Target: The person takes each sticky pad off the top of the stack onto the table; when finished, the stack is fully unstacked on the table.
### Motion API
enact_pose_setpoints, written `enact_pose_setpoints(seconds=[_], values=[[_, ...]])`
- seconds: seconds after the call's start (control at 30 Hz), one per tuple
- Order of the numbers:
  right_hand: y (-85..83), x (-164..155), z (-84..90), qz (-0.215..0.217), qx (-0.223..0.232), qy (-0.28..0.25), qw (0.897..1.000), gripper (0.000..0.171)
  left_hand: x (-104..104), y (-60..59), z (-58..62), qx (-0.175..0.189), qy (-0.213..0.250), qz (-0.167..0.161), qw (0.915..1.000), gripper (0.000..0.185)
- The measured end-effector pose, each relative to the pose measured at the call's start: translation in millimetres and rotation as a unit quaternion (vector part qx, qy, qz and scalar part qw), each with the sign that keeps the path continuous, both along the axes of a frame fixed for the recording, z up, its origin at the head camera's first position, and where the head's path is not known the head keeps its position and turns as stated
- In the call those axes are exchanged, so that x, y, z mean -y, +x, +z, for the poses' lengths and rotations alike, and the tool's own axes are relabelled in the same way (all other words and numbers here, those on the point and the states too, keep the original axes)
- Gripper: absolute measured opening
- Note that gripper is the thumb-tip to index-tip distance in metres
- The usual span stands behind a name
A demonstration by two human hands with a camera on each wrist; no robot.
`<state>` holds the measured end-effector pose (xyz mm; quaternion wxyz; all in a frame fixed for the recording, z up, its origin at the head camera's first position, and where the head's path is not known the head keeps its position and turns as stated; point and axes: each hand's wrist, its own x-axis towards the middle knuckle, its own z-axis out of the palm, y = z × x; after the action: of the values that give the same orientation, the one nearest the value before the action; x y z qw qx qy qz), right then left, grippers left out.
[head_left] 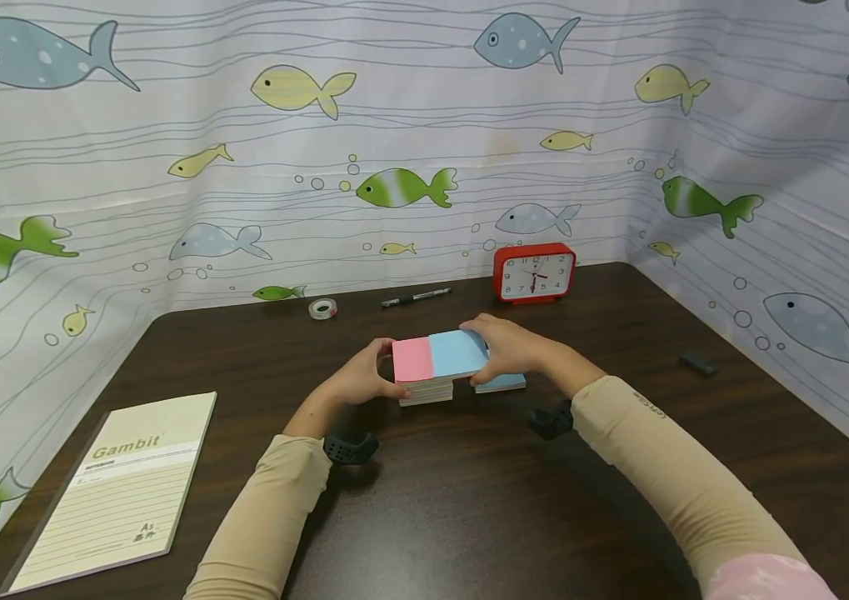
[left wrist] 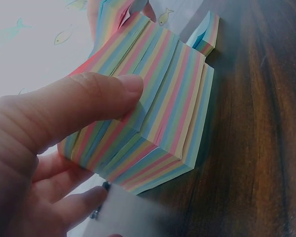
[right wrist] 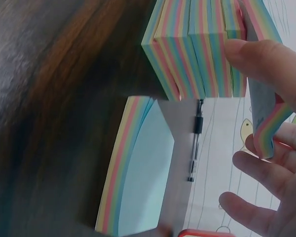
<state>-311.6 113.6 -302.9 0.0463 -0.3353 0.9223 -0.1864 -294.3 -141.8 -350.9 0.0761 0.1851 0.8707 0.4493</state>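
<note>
A stack of sticky note pads point(head_left: 426, 392) with rainbow-striped edges and a pink top stands on the table. My left hand point(head_left: 359, 377) grips its left side, thumb across the striped edges point(left wrist: 167, 94) in the left wrist view. My right hand point(head_left: 511, 345) pinches a blue-topped sticky note pad point(head_left: 458, 353) between thumb and fingers. This pad sits at the stack's upper right and juts out past it; in the right wrist view its striped edge point(right wrist: 267, 131) bends slightly. Another blue sticky note pad point(right wrist: 140, 170) lies on the table just right of the stack, partly under my right hand.
A red alarm clock point(head_left: 534, 273), a pen point(head_left: 417, 297) and a tape roll point(head_left: 322, 309) are along the back. A cream notebook point(head_left: 120, 483) lies at the left, a small dark block point(head_left: 698, 363) at the right. Fish-patterned curtain point(head_left: 409, 142) borders the table.
</note>
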Motion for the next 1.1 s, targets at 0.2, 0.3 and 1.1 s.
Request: enact_pose_setpoints(seconds=[0.2, 0.3, 1.1], values=[[-0.1, -10, -0.8, -0.007, 0.001, -0.007, 1.0, 0.079, 0, 1.0, 0.8, -0.002, 0.005, -0.004, 1.0, 0.084], [0.1, -16, -0.7, -0.008, -0.002, -0.011, 1.0, 0.08, 0, 1.1, 0.8, 0.0, 0.008, -0.006, 1.0, 0.083], [-1.2, -62, -6.6, -0.035, 0.0, 0.01, 0.999, 0.083, 1, 0.8, 2.0, 0.011, -0.001, 0.005, 0.9999, 0.084]])
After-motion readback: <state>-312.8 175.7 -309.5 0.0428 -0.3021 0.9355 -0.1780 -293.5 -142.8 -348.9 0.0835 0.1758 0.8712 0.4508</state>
